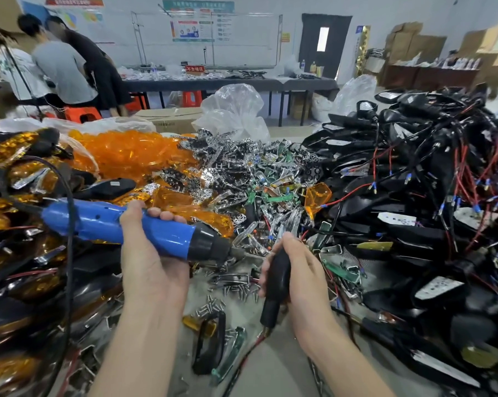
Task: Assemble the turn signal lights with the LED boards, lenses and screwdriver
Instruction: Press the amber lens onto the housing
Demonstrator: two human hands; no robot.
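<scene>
Screwdriver [121, 224] first, since it sits leftmost of the pieces in play: a blue electric driver with a black nose, lying almost level across my left hand [147, 239], its bit [249, 255] pointing right toward the black turn signal housing [276, 275]. My left grip is wrapped shut around the blue barrel, thumb over the top, fingers curled under, with the forearm coming up from the lower edge and the wrist turned slightly inward. The black power cord [67, 219] loops off the driver's tail and down the left side.

Moving right, loose screws [213, 303] lie scattered on the bare patch of surface [242, 313] between my forearms. My right hand [296, 270] pinches the housing upright, fingers pressed along its far side and thumb on the near side; its red lead [249, 351] trails down toward me. I cannot tell whether a screw is already seated on the bit or in the housing.

I judge this to be the fastening step. To do it well I would bring the bit square to the screw hole, keep the housing braced so it cannot twist, and press lightly along the driver's axis before triggering, so the bit does not skate off the plastic.

Orange lenses [133, 156] are heaped behind, chromed reflectors [236, 167] mid-pile, wired black housings [414, 181] stacked right.
</scene>
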